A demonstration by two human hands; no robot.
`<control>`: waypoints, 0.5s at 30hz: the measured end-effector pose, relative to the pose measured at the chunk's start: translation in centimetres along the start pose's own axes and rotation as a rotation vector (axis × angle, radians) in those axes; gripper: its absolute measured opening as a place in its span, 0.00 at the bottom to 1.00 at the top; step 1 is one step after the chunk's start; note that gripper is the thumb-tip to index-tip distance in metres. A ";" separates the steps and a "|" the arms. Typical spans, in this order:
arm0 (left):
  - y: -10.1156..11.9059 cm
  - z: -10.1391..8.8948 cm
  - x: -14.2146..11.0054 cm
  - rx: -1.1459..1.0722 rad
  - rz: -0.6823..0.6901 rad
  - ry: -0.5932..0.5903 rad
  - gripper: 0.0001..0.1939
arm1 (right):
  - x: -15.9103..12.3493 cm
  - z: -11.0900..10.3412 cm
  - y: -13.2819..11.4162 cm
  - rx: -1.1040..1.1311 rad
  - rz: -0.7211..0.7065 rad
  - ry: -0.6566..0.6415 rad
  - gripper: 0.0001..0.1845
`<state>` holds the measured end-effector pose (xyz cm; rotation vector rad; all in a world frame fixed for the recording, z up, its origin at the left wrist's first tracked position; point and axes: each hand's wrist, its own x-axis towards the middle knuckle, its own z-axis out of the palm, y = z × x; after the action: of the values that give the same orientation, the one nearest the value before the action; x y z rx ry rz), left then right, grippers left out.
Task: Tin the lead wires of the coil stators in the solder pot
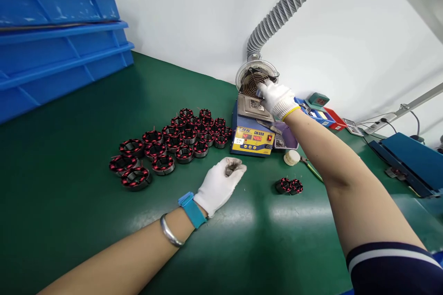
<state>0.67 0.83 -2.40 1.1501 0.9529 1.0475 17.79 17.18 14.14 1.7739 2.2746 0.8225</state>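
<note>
On green surface (86, 184), our left hand (218, 186) rests knuckles up, fingers (233, 166) curled together round small dark part, too hidden for us to name. Our right hand (277, 98) reaches over solder pot (252, 124), fingers bunched at its top plate; we cannot tell what they grip. Batch of red-wound stators (173, 140) lies left of pot, well apart from left hand. Two more stators (289, 186) sit under right forearm. Blue crates (58, 32) stacked far left.

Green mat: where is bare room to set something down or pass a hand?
Bare: between blue crates and coil cluster, and between left hand and coil pair. Crowded: around solder pot, where right hand reaches.
</note>
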 end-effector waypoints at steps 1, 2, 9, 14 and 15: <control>0.0 0.0 0.0 0.012 0.005 0.000 0.19 | 0.0 0.0 -0.2 -0.009 -0.012 -0.019 0.21; -0.1 0.0 0.0 0.024 0.007 -0.001 0.19 | 0.0 0.0 -0.4 -0.016 -0.025 -0.036 0.21; 0.0 0.1 0.0 0.088 0.020 0.003 0.19 | 0.0 -0.3 -1.3 -0.028 -0.043 -0.110 0.19; 0.0 0.1 -0.1 0.060 0.007 -0.011 0.20 | 0.1 -0.8 -1.2 -0.019 -0.037 -0.105 0.19; -0.1 0.1 0.0 0.048 0.009 -0.009 0.20 | 0.1 -1.1 -1.0 -0.009 -0.019 -0.091 0.20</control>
<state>0.77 0.75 -2.49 1.1986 0.9713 1.0302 16.47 16.71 14.59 1.7458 2.2233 0.7326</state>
